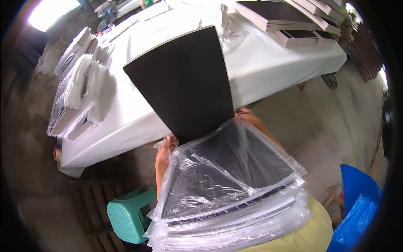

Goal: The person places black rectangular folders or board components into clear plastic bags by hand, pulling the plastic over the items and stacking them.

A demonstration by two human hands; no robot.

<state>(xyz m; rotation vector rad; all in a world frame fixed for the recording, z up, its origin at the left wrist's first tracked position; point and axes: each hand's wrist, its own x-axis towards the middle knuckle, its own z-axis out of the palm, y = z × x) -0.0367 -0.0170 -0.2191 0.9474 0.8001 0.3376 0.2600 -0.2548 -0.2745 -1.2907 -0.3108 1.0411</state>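
Note:
A large flat black board (184,80) sticks halfway out of a clear plastic bag (226,164), its far end reaching over the white table (268,67). The bagged end rests on a stack of bagged boards (235,222) held against my body. My left hand (164,148) grips the bag's open edge at the board's left side. My right hand (245,114) holds the bag mouth at the board's right edge; most of it is hidden behind the board and plastic.
Bagged items (77,92) are piled along the table's left edge. Stacks of dark boards (285,17) lie at the far right of the table. A teal plastic stool (128,214) stands by a dark wooden pallet (94,206). A blue bag (357,201) is at the right.

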